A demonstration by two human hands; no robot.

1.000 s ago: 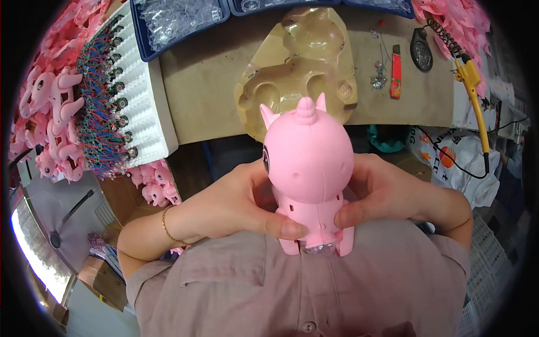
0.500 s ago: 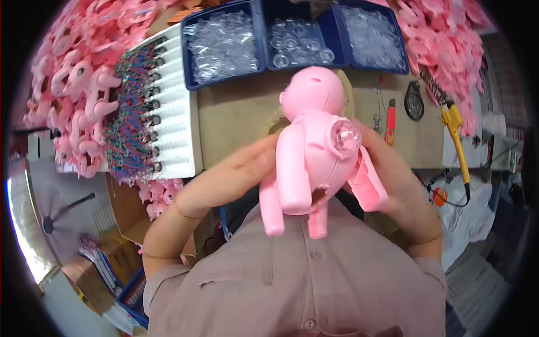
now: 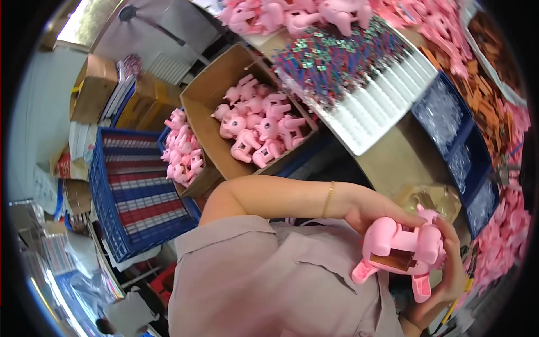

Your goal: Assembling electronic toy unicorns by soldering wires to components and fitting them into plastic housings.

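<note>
A pink plastic toy animal [image 3: 393, 241] is held in front of my shirt at the right of the view. A rectangular brown opening shows in its body between the legs, and two hollow leg parts stick out below. My left hand [image 3: 377, 209] is closed on the toy from above, fingers running along its upper side. On the far side, my right hand [image 3: 451, 267] wraps round the toy's end, its fingers partly hidden. Just beyond the toy, a translucent yellowish mould-like piece [image 3: 432, 196] lies on the table.
An open cardboard box [image 3: 208, 106] holds several pink toy bodies. Beside it stands a blue plastic crate [image 3: 109, 208]. On the table are a white ribbed tray [image 3: 387, 104] with wired parts, blue bins [image 3: 469, 194] of clear plastic pieces, and pink part heaps [image 3: 505, 236].
My view has swung left, bringing the box and crate into fuller sight. The toy has been turned over, so its opening now shows; both hands still hold it.
</note>
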